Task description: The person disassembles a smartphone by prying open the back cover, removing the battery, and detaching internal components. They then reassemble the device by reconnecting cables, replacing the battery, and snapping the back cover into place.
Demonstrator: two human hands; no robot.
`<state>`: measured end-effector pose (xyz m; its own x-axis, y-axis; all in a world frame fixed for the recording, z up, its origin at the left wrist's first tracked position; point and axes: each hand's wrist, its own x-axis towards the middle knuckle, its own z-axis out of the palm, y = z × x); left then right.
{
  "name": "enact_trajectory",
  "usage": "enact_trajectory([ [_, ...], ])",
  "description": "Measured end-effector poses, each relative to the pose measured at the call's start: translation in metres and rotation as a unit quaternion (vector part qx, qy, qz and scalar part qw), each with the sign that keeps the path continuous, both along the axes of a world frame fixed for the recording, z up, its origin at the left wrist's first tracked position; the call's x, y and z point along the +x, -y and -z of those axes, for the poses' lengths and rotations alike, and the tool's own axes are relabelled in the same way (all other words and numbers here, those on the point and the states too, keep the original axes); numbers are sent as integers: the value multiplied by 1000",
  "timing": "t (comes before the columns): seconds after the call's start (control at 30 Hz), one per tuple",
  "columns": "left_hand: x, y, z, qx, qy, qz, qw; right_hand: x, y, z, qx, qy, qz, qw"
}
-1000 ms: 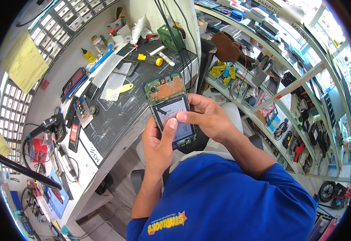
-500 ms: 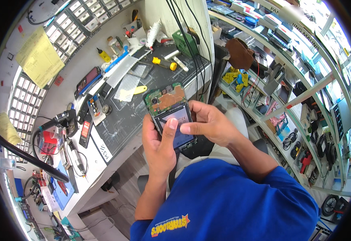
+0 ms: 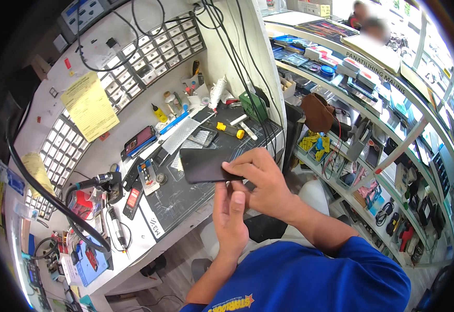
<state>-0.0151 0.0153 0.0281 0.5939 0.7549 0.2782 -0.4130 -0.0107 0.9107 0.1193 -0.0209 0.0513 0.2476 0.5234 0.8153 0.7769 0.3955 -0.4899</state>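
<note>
My right hand (image 3: 263, 182) grips a phone (image 3: 201, 166) by its right end, thumb and fingers around it, with its dark, smooth face up. My left hand (image 3: 229, 223) is just below, fingers stretched upward, their tips at the phone's lower edge and partly hidden. Both are held above a dark gridded work mat (image 3: 177, 208). Behind the phone lie a perforated white sheet (image 3: 180, 134), a yellow-and-black tool (image 3: 231, 129) and a small green box (image 3: 253, 106).
The white bench (image 3: 154, 236) holds phones, tools and cables, with a soldering iron (image 3: 115, 223) at left. Thick black cable (image 3: 45, 187) arches on the left. Small-parts drawers (image 3: 123, 83) line the wall. Glass shelves (image 3: 372, 151) of goods stand right, with people blurred at the top.
The phone has turned over from exposed board and battery to its dark face and tilted sideways. My left thumb has come off it. The view has swung up toward the bench.
</note>
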Motion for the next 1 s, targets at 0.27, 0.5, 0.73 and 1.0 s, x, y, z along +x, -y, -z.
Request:
enact_trajectory([
  [0.27, -5, -24, -1, -165, 66, -97, 979, -20, 20, -10, -98, 65, 22, 993],
  [0.5, -16, -29, -1, -127, 34, -46, 990, 4, 16, 1, -198, -322, -152, 913],
  [0.73, 0, -24, -3, -106, 19, -7, 994, -11, 16, 20, -125, -253, -111, 953],
  [1.0, -5, -26, 0, -110, 23, 4, 994, -24, 23, 21, -109, -213, -116, 964],
])
